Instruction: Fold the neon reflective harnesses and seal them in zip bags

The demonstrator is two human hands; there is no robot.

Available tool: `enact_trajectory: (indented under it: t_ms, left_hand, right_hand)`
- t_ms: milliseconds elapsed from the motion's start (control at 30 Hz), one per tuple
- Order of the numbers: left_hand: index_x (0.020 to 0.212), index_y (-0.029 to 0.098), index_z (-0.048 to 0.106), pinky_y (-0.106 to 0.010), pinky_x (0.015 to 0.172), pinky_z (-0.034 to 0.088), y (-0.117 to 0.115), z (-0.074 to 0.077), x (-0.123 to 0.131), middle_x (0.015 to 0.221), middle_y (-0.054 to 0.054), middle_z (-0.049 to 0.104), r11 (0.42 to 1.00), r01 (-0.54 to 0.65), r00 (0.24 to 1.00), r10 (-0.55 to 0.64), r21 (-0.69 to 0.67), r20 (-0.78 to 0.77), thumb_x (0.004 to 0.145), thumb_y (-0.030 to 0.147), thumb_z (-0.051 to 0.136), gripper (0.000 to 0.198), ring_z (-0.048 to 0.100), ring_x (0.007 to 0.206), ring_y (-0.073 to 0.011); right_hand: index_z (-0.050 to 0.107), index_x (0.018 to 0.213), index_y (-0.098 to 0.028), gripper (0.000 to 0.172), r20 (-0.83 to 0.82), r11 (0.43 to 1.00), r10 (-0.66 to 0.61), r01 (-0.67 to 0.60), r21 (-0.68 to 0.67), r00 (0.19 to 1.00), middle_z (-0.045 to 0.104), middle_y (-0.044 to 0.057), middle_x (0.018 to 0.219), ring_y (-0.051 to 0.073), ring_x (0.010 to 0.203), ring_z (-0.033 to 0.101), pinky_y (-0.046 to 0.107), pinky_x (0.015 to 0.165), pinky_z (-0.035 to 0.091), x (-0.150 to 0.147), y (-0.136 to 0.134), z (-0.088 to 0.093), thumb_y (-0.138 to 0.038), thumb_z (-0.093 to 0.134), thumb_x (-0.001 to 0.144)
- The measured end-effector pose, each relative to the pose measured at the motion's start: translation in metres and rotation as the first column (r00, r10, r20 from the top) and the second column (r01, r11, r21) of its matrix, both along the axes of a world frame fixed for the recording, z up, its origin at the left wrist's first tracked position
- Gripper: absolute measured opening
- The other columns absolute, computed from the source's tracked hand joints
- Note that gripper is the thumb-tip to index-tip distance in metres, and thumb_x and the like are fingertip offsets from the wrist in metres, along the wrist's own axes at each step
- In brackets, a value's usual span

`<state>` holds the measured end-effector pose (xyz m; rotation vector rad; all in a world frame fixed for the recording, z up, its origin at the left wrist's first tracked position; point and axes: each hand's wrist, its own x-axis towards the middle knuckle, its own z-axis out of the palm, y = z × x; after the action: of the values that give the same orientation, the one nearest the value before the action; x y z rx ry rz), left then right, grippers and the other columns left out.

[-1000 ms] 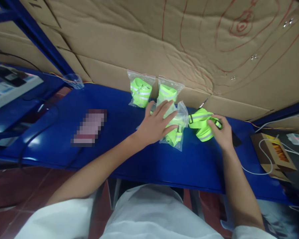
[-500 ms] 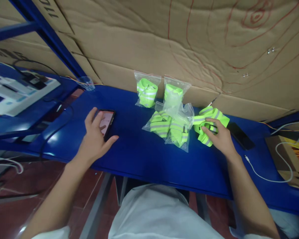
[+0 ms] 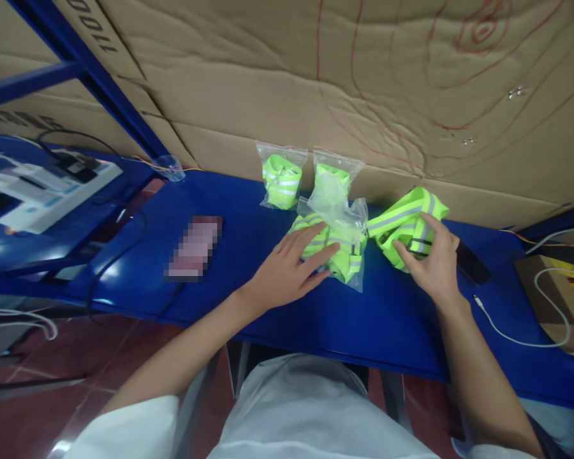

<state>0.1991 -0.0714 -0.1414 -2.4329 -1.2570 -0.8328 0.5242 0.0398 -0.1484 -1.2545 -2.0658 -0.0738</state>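
A loose neon-yellow reflective strap [image 3: 406, 220] with silver stripes and a black buckle lies in coils on the blue table [image 3: 277, 319]. My right hand [image 3: 435, 258] pinches its right side between thumb and fingers, lifting that part a little. My left hand [image 3: 287, 271] is open, fingers spread, over the front pair of bagged straps [image 3: 347, 255]; whether it touches the plastic I cannot tell. Behind them, a left bagged strap [image 3: 282, 182] and a right bagged strap [image 3: 332, 182] stand against the cardboard.
A phone [image 3: 194, 248], its screen blurred out, lies at left; a dark phone [image 3: 473, 262] sits right of the strap. A white cable [image 3: 507, 338] runs toward a cardboard box [image 3: 540, 299]. Far left are a clear cup [image 3: 169, 167] and a power strip [image 3: 57, 204]. A cardboard wall [image 3: 229, 95] rises behind.
My left hand has left the phone and moved right to the front bagged straps. My right hand stays on the loose strap, whose upper part is now raised and more opened out.
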Motion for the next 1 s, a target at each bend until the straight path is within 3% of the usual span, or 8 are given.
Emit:
enact_trajectory:
  t_ms: [167,300,367,500,600,700,833,1000]
  left_hand:
    - [0.154,0.02,0.048,-0.064,0.127,0.034,0.068,0.013,0.033,0.165,-0.022,0.04,0.994,-0.102,0.992,0.104,0.036,-0.071,0.093,0.036,0.077,0.07,0.037,0.156,-0.0432]
    - [0.123,0.012,0.069,-0.056,0.101,0.055,0.096,0.01,0.025,0.114,-0.021,0.074,0.962,-0.244,0.968,0.234,-0.126,-0.093,0.095,0.031,0.072,0.034,0.065,0.126,-0.0419]
    - [0.112,0.013,0.069,-0.049,0.09,0.058,0.093,0.007,0.011,0.1,-0.016,0.075,0.96,-0.253,0.967,0.253,-0.118,-0.022,0.1,0.03,0.063,0.022,0.069,0.111,-0.0372]
    - [0.119,0.018,0.062,-0.04,0.09,0.056,0.067,0.007,-0.02,0.111,-0.012,0.073,0.963,-0.268,0.946,0.257,0.033,0.196,0.106,0.04,0.053,0.027,0.069,0.106,-0.0281]
    - [0.123,0.021,0.06,-0.044,0.093,0.054,0.051,0.011,-0.04,0.118,-0.013,0.072,0.93,-0.347,0.925,0.318,0.121,0.208,0.104,0.041,0.058,0.027,0.068,0.11,-0.0301]
    - [0.129,0.022,0.058,-0.047,0.093,0.055,0.037,0.015,-0.048,0.125,-0.014,0.068,0.921,-0.346,0.935,0.323,0.18,0.144,0.103,0.035,0.062,0.029,0.067,0.115,-0.0319]
    - [0.126,0.021,0.059,-0.045,0.093,0.058,0.014,0.017,-0.02,0.119,-0.013,0.068,0.944,-0.226,0.974,0.219,0.24,0.057,0.098,0.026,0.071,0.03,0.068,0.112,-0.0301]
    - [0.124,0.016,0.061,-0.044,0.099,0.06,0.001,0.012,0.032,0.119,-0.017,0.068,0.981,-0.054,0.999,0.054,0.186,0.007,0.098,0.03,0.073,0.033,0.067,0.117,-0.0308]
  right_hand:
    - [0.024,0.166,-0.021,0.101,-0.019,0.994,-0.094,0.095,0.053,0.995,0.044,0.023,0.16,0.044,0.132,0.054,0.063,0.108,0.048,0.018,0.014,-0.01,-0.059,0.075,0.088]
    - [0.009,0.169,-0.025,0.104,-0.058,0.981,-0.128,0.135,0.138,0.99,0.034,0.024,0.165,0.045,0.143,0.047,0.064,0.11,0.048,0.025,0.012,-0.008,-0.057,0.071,0.092]
    - [0.004,0.17,-0.026,0.105,-0.099,0.972,-0.128,0.145,0.185,0.987,0.029,0.023,0.167,0.045,0.147,0.044,0.064,0.113,0.046,0.022,0.005,-0.003,-0.057,0.07,0.093]
    - [0.007,0.169,-0.025,0.104,-0.127,0.96,-0.124,0.151,0.237,0.984,0.033,0.024,0.164,0.045,0.149,0.042,0.064,0.117,0.041,0.014,-0.003,0.005,-0.057,0.071,0.094]
    - [0.023,0.167,-0.026,0.09,0.027,0.982,-0.128,0.122,0.145,0.991,0.042,0.025,0.159,0.048,0.145,0.044,0.07,0.113,0.038,0.009,-0.002,0.005,-0.058,0.067,0.096]
    - [0.035,0.163,-0.026,0.079,0.175,0.979,-0.191,0.174,0.107,0.966,0.03,0.028,0.166,0.054,0.147,0.038,0.077,0.106,0.036,0.001,-0.004,0.003,-0.059,0.063,0.098]
    - [0.046,0.159,-0.029,0.072,0.224,0.99,-0.095,0.068,0.127,0.97,0.03,0.026,0.166,0.051,0.152,0.034,0.074,0.11,0.033,-0.022,-0.026,0.004,-0.064,0.061,0.097]
    - [0.06,0.148,-0.025,0.062,0.1,0.965,0.259,-0.253,-0.062,0.961,0.068,0.017,0.132,0.039,0.133,0.061,0.066,0.121,0.027,-0.05,-0.052,0.0,-0.066,0.056,0.1]
